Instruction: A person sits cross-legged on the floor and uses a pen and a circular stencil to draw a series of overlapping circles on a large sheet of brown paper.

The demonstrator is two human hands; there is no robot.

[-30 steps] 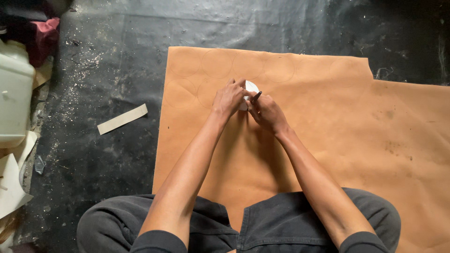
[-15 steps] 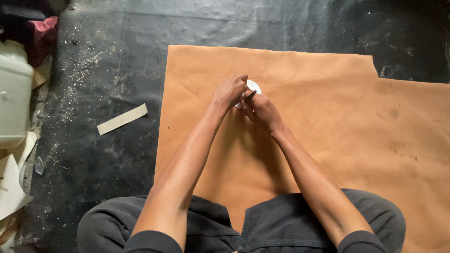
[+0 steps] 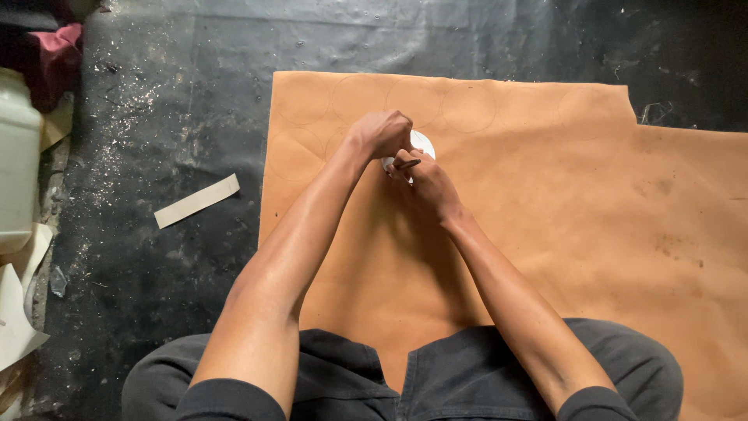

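A large tan sheet (image 3: 545, 203) lies flat on the dark floor, with several faint circles drawn along its far edge. My left hand (image 3: 383, 132) presses down on a small round white disc (image 3: 424, 143) that rests on the sheet. My right hand (image 3: 425, 181) grips a thin dark pen (image 3: 407, 164) whose tip sits at the disc's near rim. Most of the disc is hidden under my left hand.
A pale strip of card (image 3: 196, 200) lies on the floor left of the sheet. A white plastic jug (image 3: 15, 164) and paper scraps (image 3: 17, 312) sit at the left edge, a red cloth (image 3: 54, 54) at the top left. My knees (image 3: 405, 374) touch the sheet's near edge.
Both hands stayed together on the disc. My right hand with the pen has shifted slightly around the disc's near side, and the view has drifted a little.
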